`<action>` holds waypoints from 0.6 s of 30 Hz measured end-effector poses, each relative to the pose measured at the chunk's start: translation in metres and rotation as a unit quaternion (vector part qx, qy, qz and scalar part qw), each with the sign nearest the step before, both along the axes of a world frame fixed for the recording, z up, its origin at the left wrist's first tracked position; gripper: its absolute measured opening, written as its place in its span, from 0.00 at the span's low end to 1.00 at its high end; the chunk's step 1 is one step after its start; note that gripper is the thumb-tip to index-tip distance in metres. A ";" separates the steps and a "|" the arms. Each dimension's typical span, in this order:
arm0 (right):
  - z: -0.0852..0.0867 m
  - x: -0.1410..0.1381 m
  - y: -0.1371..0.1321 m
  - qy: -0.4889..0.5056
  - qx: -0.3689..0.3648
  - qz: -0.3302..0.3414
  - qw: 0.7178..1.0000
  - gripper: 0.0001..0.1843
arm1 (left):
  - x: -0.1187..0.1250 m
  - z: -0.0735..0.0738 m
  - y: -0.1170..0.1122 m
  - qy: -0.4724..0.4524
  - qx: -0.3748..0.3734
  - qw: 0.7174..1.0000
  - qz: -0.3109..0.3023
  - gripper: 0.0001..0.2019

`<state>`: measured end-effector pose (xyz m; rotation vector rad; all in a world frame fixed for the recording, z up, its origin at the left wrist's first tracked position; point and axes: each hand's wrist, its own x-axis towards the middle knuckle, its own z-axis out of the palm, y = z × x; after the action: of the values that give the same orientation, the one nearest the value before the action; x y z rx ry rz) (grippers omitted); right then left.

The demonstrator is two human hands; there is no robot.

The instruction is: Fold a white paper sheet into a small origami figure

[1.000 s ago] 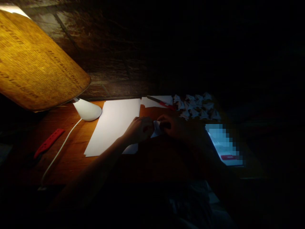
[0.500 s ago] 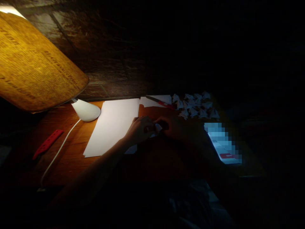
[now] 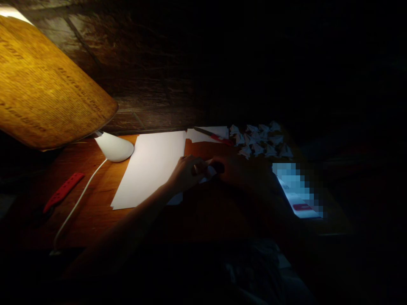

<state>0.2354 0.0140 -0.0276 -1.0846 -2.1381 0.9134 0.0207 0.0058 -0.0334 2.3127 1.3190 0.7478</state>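
Note:
Between my two hands is a small folded piece of white paper (image 3: 209,173), held above the wooden table. My left hand (image 3: 187,173) is closed on its left side, fingers curled round it. From the right, my right hand (image 3: 227,169) pinches the same paper; much of this hand is lost in shadow. The left wrist lies over the edge of a stack of white paper sheets (image 3: 149,165). Past the hands, a knife with a red handle (image 3: 216,136) rests on smaller cut paper (image 3: 206,133).
Several folded paper pieces (image 3: 257,140) stand at the back right. A lit phone (image 3: 299,195) lies at the right. At the left are a lamp with a printed shade (image 3: 54,89), its white base (image 3: 116,147) and cord (image 3: 78,199), and a red power strip (image 3: 63,192).
The fingers have shifted slightly around the paper, which now shows a different, wider face. Both hands stay in nearly the same place.

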 end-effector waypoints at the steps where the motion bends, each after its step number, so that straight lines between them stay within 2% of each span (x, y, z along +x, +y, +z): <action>1: 0.000 0.000 0.000 -0.002 -0.001 -0.001 1.000 0.11 | 0.000 0.000 0.000 0.004 0.002 1.000 0.002 0.08; 5: 0.002 0.001 0.000 -0.005 -0.020 -0.002 1.000 0.11 | -0.001 -0.001 0.001 0.013 -0.001 1.000 0.007 0.09; 11: 0.014 0.003 0.000 -0.029 -0.026 0.022 0.999 0.21 | -0.002 -0.003 0.003 0.014 -0.005 1.000 -0.005 0.09; 14: 0.019 0.004 -0.001 -0.036 -0.039 0.011 0.999 0.18 | -0.004 -0.005 0.005 0.019 -0.001 1.000 -0.011 0.10; 18: 0.020 0.005 -0.003 -0.012 -0.044 0.042 0.998 0.15 | -0.004 -0.005 0.005 0.022 0.010 1.000 -0.012 0.10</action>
<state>0.2400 0.0113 -0.0075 -1.0603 -2.1964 1.0467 0.0163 0.0107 -0.0379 2.3697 1.3053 0.7098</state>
